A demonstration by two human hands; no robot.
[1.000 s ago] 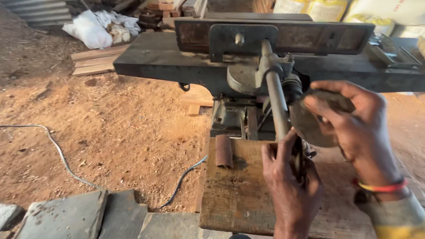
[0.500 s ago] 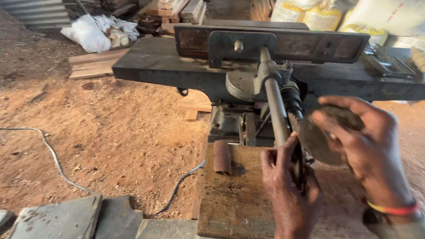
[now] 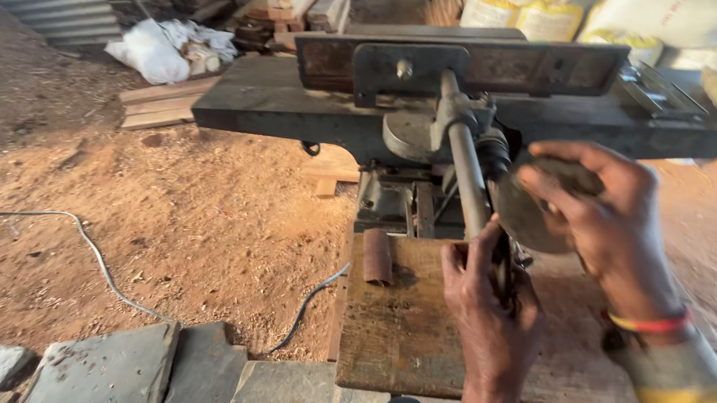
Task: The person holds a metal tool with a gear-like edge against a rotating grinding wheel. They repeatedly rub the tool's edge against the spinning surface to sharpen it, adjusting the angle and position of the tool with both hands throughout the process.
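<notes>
Gripping metal lever (image 3: 470, 183), right hand (image 3: 600, 213) on grinding disc (image 3: 531, 213)

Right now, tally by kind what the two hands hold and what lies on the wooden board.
Grey metal discs, held by the right hand: 1
Metal bars, gripped by the left hand: 1
Rusty short cylinders lying on the wooden board: 1
Total: 3
</notes>
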